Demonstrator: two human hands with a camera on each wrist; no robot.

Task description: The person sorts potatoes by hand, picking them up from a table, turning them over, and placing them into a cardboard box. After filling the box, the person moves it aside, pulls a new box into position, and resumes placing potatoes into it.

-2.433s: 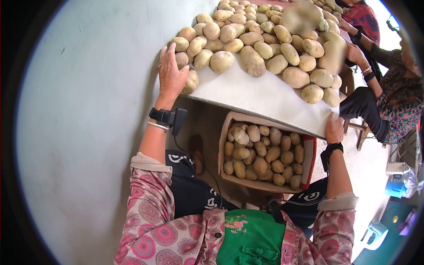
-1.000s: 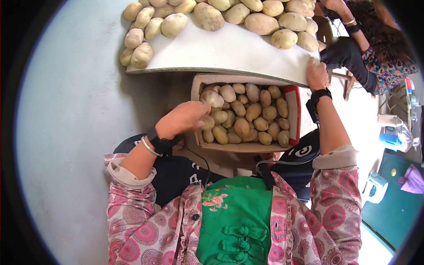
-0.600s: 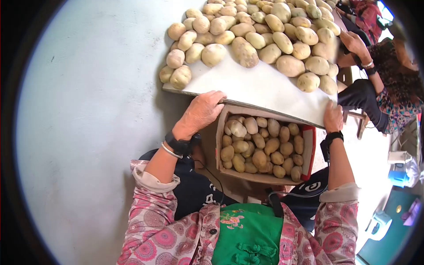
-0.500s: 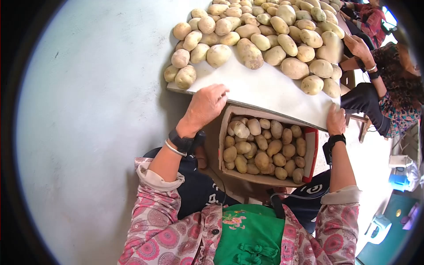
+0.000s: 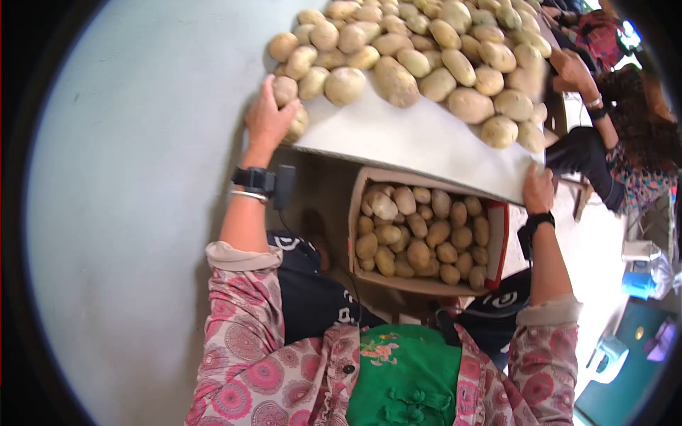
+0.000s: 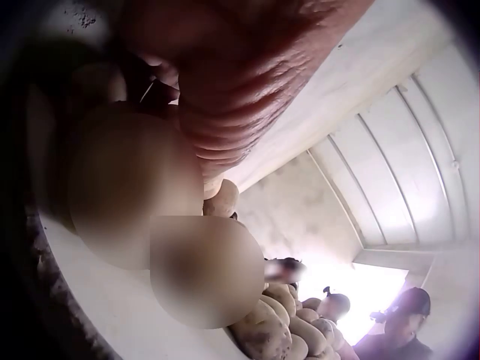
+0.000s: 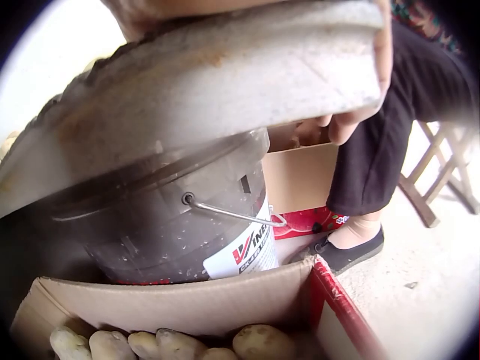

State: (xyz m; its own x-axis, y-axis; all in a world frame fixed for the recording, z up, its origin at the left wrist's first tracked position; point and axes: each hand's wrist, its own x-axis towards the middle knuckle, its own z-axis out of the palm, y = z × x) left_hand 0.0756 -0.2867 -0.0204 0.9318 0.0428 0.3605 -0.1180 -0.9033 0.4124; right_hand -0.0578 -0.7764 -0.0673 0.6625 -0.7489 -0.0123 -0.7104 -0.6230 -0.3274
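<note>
At the table's left front corner, my left hand [image 5: 268,122] lies against the outermost potatoes, with its fingers extended along their wall side and its thumb over them. One potato [image 5: 285,91] shows beside the fingers, and another [image 5: 297,123] is partly hidden behind the hand. Close up in the left wrist view, the palm [image 6: 240,82] is above blurred potatoes. My right hand [image 5: 538,190] grips the right front corner of the white table [image 5: 419,145]. In the right wrist view, its fingers [image 7: 358,124] curl under the table edge [image 7: 225,71].
A cardboard box [image 5: 353,234] of potatoes sits below the table edge, and a bucket [image 7: 172,217] stands behind it. The wall [image 5: 142,177] borders the left side. Another person's arm [image 5: 604,131] reaches in at right, near a wooden stool [image 5: 584,201].
My left hand has gone from the table's front edge near the box, left and forward to the corner potatoes. My right hand keeps its place on the right corner.
</note>
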